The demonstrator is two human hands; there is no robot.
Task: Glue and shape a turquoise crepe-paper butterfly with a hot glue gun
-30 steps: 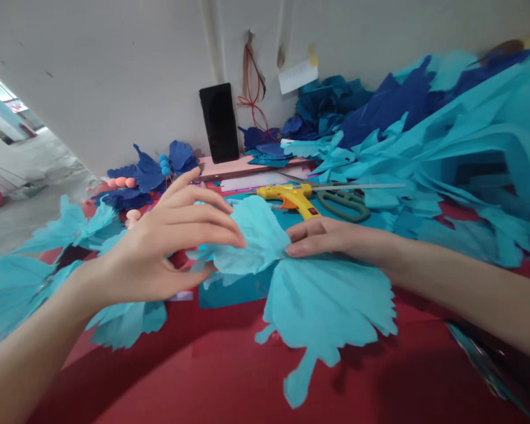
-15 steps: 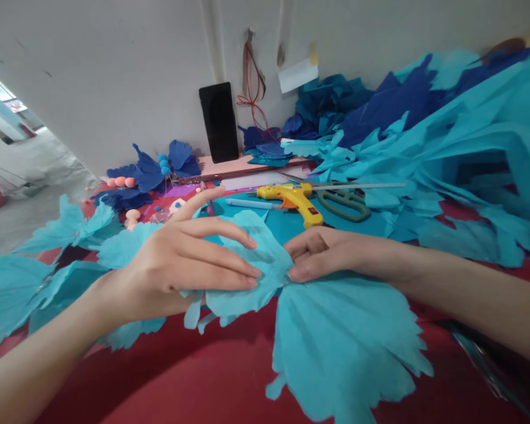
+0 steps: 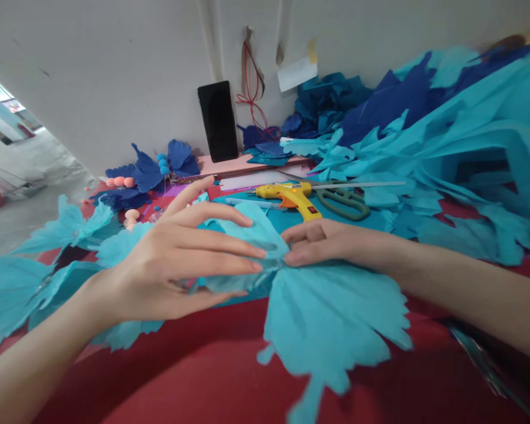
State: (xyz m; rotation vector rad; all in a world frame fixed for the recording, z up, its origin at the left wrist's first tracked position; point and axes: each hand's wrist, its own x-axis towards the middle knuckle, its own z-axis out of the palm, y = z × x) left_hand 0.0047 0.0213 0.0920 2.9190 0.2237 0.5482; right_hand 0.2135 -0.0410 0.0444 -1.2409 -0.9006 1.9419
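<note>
A turquoise crepe-paper butterfly (image 3: 331, 312) with jagged wing edges is in front of me, above the red tabletop. My right hand (image 3: 331, 242) pinches it at its gathered middle, thumb and curled fingers closed on the paper. One broad wing hangs down below that pinch. The other wing lies in my left hand (image 3: 172, 253), with long fingers over its top and the thumb showing beneath, so the paper is bunched between them. Part of this wing is hidden by the fingers.
Behind my hands lie a yellow glue gun (image 3: 294, 197) and green-handled scissors (image 3: 344, 200). A black phone (image 3: 218, 121) leans on the wall. Turquoise paper (image 3: 468, 147) is heaped at right; more paper butterflies (image 3: 22, 288) lie left. Dark blue butterflies (image 3: 148, 168) stand behind.
My left thumb has come into sight under the wing, which is now bunched narrower. The hanging wing has swung slightly left and up, and my right hand has risen a little.
</note>
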